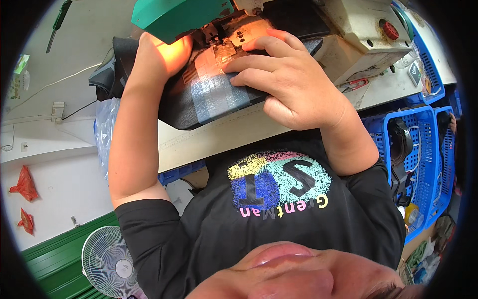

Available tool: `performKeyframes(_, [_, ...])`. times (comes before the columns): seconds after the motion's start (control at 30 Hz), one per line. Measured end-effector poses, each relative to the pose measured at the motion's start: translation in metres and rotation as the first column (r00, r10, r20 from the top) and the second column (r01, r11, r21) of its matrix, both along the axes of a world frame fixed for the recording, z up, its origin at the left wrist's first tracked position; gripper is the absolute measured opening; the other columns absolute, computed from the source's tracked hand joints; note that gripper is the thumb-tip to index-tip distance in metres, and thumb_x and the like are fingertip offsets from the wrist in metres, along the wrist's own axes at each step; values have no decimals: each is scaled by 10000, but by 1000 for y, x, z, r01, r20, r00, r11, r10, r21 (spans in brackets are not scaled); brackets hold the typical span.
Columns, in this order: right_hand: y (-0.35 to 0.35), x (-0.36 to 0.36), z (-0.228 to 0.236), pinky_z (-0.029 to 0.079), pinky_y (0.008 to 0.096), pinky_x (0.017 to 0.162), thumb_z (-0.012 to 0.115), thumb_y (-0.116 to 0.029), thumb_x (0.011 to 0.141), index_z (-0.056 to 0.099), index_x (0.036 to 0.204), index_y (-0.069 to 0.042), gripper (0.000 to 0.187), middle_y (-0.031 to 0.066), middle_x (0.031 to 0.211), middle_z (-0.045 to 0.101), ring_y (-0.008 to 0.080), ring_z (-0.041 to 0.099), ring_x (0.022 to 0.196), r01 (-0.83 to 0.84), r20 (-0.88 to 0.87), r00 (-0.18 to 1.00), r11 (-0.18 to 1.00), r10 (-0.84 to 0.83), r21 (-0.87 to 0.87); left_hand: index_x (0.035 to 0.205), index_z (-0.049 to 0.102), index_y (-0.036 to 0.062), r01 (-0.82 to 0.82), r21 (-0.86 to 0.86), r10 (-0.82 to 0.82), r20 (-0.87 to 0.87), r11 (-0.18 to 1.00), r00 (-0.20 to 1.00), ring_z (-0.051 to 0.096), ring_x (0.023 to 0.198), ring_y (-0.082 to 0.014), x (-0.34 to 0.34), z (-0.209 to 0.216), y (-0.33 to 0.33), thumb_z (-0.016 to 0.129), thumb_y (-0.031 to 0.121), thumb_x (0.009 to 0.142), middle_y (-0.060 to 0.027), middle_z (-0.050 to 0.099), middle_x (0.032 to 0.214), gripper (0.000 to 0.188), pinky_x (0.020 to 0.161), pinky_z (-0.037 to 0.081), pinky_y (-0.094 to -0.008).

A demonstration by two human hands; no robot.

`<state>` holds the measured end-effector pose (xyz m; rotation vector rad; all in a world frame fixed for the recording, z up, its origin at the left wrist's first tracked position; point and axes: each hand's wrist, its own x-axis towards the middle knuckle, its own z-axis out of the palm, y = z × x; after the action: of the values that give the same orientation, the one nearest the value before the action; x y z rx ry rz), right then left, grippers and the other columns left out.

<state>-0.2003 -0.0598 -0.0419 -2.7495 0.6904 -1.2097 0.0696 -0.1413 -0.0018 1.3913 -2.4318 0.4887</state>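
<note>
A black leather-like piece (pixel 177 110) with grey stripes lies under the needle area of a sewing machine (pixel 184 17) with a green head. Warm light falls on the metal plate and the near part of the piece. My left hand (pixel 167 54) rests at the left side of the piece, its fingers mostly hidden by the machine head. On the right, my right hand (pixel 281 74) is open, fingers spread and lying on the piece and the plate beside the needle. A dark folded part (pixel 124 60) of similar material sticks out beyond my left forearm.
The pale table edge (pixel 199 149) runs in front of me. Blue plastic baskets (pixel 413 129) holding dark straps stand at the right. Red-handled snips (pixel 356 83) lie beside the machine's cream body (pixel 368 25). A white fan (pixel 112 261) stands lower left.
</note>
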Motion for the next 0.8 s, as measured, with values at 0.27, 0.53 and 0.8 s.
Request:
performKeyframes(0.27, [-2, 9, 1, 403, 461, 1008, 579, -179, 693, 674, 962, -118, 292, 4, 1054, 682, 270, 569, 1108, -32, 7, 999, 999, 32, -16, 1192, 689, 63, -232, 233, 241, -8, 944, 971, 677, 951, -343, 44, 11, 10, 578, 198, 995, -179, 716, 1121, 264, 838, 538, -404])
performKeyframes(0.53, [-4, -4, -10, 396, 456, 1017, 656, -292, 734, 693, 1006, -127, 320, 11, 1120, 686, 253, 573, 1131, 53, 4, 999, 997, -53, -49, 1226, 692, 3, 48, 395, 88, -318, 917, 944, 680, 1004, -329, 20, 25, 182, 611, 26, 906, -156, 730, 1160, 331, 925, 501, -380])
performKeyframes(0.8, [41, 44, -19, 386, 598, 1057, 818, -502, 757, 585, 1379, -168, 744, 147, 1441, 553, 412, 508, 1317, -684, 256, 700, 729, 667, -28, 841, 648, -61, 579, 173, -65, -928, 797, 367, 715, 728, -335, 1, 5, 238, 576, 296, 986, -276, 717, 823, 392, 706, 547, -356])
